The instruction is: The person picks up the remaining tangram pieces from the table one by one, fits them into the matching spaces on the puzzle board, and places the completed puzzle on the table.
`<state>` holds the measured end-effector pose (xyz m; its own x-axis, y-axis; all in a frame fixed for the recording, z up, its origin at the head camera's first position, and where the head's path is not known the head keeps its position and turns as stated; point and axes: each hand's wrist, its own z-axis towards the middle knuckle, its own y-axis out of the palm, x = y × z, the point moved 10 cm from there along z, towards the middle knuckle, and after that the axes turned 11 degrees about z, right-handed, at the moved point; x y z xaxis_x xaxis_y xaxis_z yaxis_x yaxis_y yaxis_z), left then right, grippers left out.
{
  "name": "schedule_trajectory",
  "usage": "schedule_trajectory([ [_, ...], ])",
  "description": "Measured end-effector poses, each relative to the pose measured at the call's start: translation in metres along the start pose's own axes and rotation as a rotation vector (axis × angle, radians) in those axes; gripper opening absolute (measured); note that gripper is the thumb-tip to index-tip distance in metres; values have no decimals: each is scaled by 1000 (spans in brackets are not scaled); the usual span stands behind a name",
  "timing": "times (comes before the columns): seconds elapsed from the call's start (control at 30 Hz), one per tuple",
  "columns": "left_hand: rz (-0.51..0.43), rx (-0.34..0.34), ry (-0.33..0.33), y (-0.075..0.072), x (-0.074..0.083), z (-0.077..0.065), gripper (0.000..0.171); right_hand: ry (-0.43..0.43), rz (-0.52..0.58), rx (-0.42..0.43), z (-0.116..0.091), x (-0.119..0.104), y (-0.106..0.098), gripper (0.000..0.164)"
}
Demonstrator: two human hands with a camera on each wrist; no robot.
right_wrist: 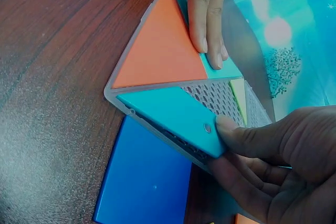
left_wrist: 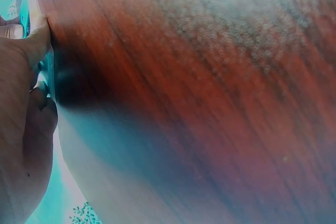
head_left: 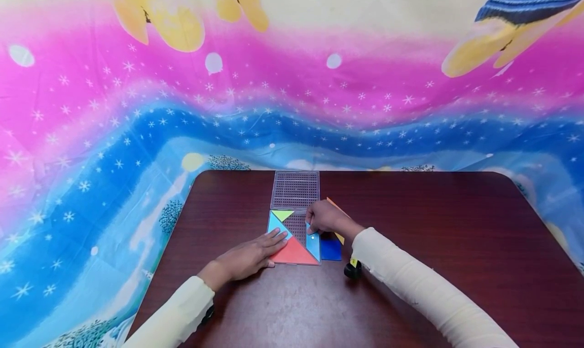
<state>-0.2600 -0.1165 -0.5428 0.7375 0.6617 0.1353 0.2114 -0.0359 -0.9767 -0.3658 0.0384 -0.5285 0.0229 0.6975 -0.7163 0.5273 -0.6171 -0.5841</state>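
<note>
A clear tangram case lies on the table, its perforated tray point(head_left: 296, 227) partly filled. My right hand point(head_left: 329, 219) pinches one end of a light blue parallelogram piece point(right_wrist: 173, 116) between thumb and fingers. That end sits raised, while the other lies by the tray's corner. My left hand point(head_left: 248, 256) rests with extended fingers over a red-orange triangle point(right_wrist: 160, 45) and a light blue triangle point(right_wrist: 223, 71) in the tray. A small yellow-green triangle point(head_left: 283, 214) occupies the far corner. In the left wrist view, the left hand point(left_wrist: 26, 103) shows only at the edge.
The case's perforated lid point(head_left: 295, 189) lies flat behind the tray. Right of the tray is a dark blue piece point(head_left: 331, 250); an orange-yellow piece point(head_left: 339, 238) is partly hidden under the right hand. A printed cloth point(head_left: 292, 94) hangs behind the brown table point(head_left: 433, 221).
</note>
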Motion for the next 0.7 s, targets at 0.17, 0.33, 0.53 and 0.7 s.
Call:
schedule_trajectory([
  [0.17,-33,-16,-23,1,-2,1,64,13,18,8,0,1,0,17],
  [0.33,-69,-22,-42,1,-3,1,64,15,12,9,-1,0,-1,17],
  [0.53,-72,-16,-39,1,-3,1,64,24,1,5,-1,0,0,15],
  [0.7,-62,-7,-26,-1,-1,1,64,43,-2,-3,-1,0,1,18],
])
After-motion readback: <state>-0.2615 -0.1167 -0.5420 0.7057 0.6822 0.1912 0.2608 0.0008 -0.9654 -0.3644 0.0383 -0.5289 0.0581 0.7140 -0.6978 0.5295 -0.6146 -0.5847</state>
